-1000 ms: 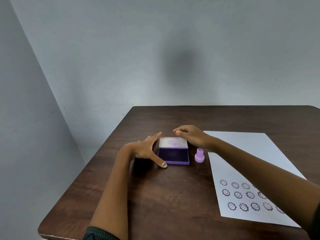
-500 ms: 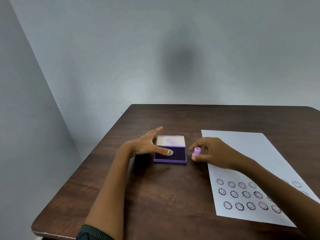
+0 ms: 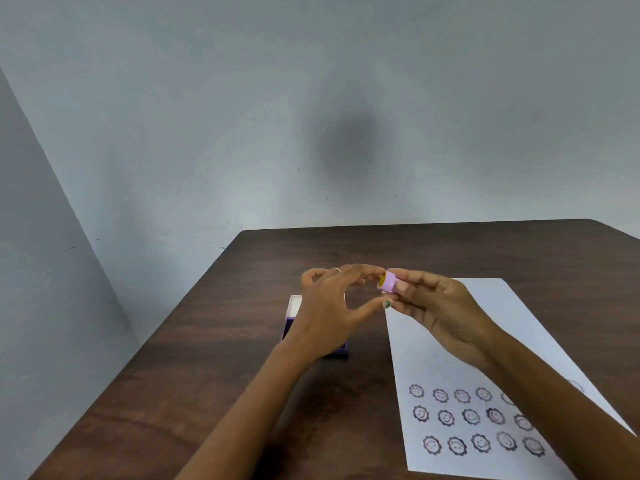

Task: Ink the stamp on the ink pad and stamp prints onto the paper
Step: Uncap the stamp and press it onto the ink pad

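My right hand [image 3: 438, 313] holds the small purple stamp [image 3: 388, 281] in its fingertips, lifted above the table and turned sideways so its yellowish face points left. My left hand [image 3: 327, 306] is raised next to it, fingers spread, fingertips close to the stamp's face; I cannot tell whether they touch it. The open purple ink pad [image 3: 290, 323] lies on the table beneath my left hand, mostly hidden by it. The white paper [image 3: 450, 362] lies to the right, with three rows of smiley prints [image 3: 471, 417] near its front edge.
The dark wooden table [image 3: 214, 375] stands in a corner of grey walls; its left edge runs diagonally and its far edge meets the back wall.
My right hand has lifted the stamp off the table and turned it on its side. My left hand has left the ink pad and risen toward the stamp.
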Motion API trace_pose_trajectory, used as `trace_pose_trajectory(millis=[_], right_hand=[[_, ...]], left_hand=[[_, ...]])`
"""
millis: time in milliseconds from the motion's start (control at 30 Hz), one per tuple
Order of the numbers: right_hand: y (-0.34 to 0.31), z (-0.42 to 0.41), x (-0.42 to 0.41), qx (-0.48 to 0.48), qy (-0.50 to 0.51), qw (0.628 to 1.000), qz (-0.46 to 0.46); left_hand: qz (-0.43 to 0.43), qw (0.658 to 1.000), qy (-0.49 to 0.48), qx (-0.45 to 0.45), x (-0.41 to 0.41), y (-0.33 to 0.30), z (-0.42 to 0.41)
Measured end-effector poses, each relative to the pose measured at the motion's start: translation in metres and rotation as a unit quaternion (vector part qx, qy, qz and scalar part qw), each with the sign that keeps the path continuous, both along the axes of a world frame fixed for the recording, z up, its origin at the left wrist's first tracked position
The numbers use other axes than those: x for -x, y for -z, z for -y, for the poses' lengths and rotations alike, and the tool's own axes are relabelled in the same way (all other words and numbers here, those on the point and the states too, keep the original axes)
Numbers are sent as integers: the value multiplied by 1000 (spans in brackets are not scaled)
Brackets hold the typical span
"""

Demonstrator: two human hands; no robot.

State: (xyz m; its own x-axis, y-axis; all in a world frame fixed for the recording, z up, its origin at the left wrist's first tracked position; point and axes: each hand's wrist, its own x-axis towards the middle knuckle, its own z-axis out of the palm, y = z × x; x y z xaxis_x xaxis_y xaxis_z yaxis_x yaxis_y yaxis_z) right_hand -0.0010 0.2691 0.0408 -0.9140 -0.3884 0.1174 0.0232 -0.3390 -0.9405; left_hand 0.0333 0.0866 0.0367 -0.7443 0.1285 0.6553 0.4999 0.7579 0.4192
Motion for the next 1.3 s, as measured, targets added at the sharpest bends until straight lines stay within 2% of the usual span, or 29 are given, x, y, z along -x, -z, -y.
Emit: trace_pose_trajectory(millis=[100, 300, 533, 700, 833, 900, 967, 1133, 1200, 1300], right_hand=[[-2, -1, 1, 25, -22, 999, 12], [0, 1, -3, -10, -17, 1000, 1], [-2, 5, -7, -35, 61, 994, -87], [-6, 6, -10, -117, 133, 968, -177], [-5, 6, -12, -111, 199, 952, -206], [-4, 4, -10, -110, 251, 941, -198], [-2, 2, -6, -113, 290, 933, -181], [2, -1, -1, -109, 315, 933, -137], [2, 0, -1, -115, 309, 934, -138], [3, 2, -1, -126, 302, 934, -142]], left_hand=[[-10, 1000, -5, -22, -1, -1, -4], [17, 998, -7, -52, -2, -2, -8], [8, 997, -37, -61, -6, -5, -11], [39, 991, -2, -130, -7, -9, -12], [39, 985, -19, -165, -5, -7, -13], [29, 991, -56, -115, -3, -2, -9], [25, 996, -80, -25, -2, 3, -6], [80, 982, -78, 152, 2, 17, -4], [110, 975, -77, 175, 4, 18, -1], [159, 973, -64, 154, 5, 9, 13]])
